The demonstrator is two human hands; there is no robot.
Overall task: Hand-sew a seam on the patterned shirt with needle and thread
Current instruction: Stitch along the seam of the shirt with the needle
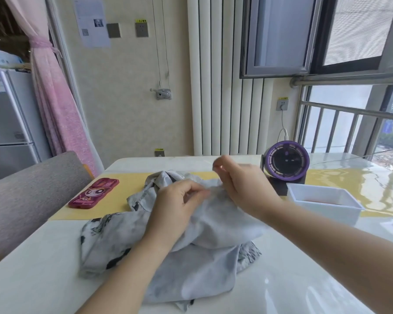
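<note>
Two bare forearms reach in from the bottom edge of my feed, both hands over the patterned shirt point(202, 257). It lies crumpled on the glossy white table point(32, 279), its far part resting on a yellow mat point(125, 196). The left hand point(177, 205) sits on the bunched cloth with fingers curled, thumb and forefinger pinching a fold of the shirt. Just beyond it, the right hand point(243, 184) is lifted above the fabric, fingers tucked in, thumb and forefinger tips pressed narrowly together. I cannot tell from here whether a needle or thread sits between them; anything that fine is lost in the blur.

Left of the shirt, a phone point(93, 192) in a pink cartoon case lies on the mat, and a grey chair point(32, 189) stands at that side of the table. To the right stands a white plastic tray point(327, 207), partly on the mat. Behind it a small purple fan point(286, 159) faces me, a white cable point(283, 123) rising to a wall socket. Farther back are a white ribbed radiator point(213, 87), a tied pink curtain point(55, 98) and a silver fridge point(7, 121).
</note>
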